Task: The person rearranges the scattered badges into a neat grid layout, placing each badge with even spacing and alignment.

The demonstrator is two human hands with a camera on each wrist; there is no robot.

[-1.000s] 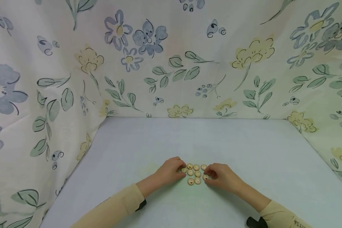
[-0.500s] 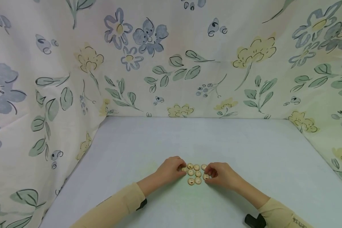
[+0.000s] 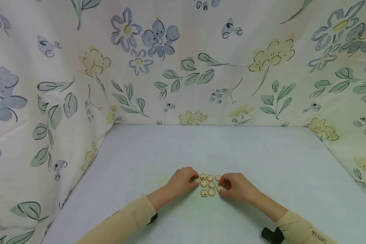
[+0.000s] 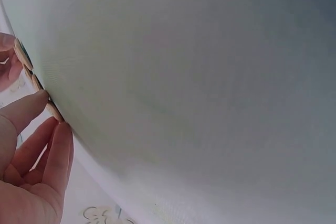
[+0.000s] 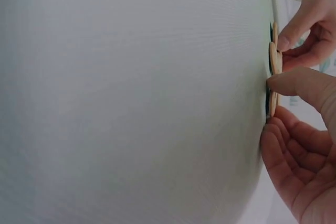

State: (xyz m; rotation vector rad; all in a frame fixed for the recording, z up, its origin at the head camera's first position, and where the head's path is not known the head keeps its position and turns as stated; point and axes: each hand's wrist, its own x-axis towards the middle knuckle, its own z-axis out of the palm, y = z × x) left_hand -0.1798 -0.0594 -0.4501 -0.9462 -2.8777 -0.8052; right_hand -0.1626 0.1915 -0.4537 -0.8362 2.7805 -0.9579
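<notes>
Several small round wooden discs with dark printed marks, like little faces, lie in loose rows on the white table; one middle disc (image 3: 211, 185) sits among them. My left hand (image 3: 183, 181) pinches the leftmost disc (image 3: 196, 181) between thumb and fingers, and part of that disc is hidden. On the other side my right hand (image 3: 238, 186) holds the rightmost disc (image 3: 220, 188) by its edge. Just above it, another disc (image 3: 218, 177) lies close to the right fingertips. In the right wrist view the held disc (image 5: 272, 103) shows edge-on between thumb and fingers.
The white table (image 3: 158, 145) stretches beyond and around the discs. A floral cloth (image 3: 170, 61) hangs behind and along both sides. Dark wrist devices, one by the right sleeve (image 3: 272, 235), sit under the forearms.
</notes>
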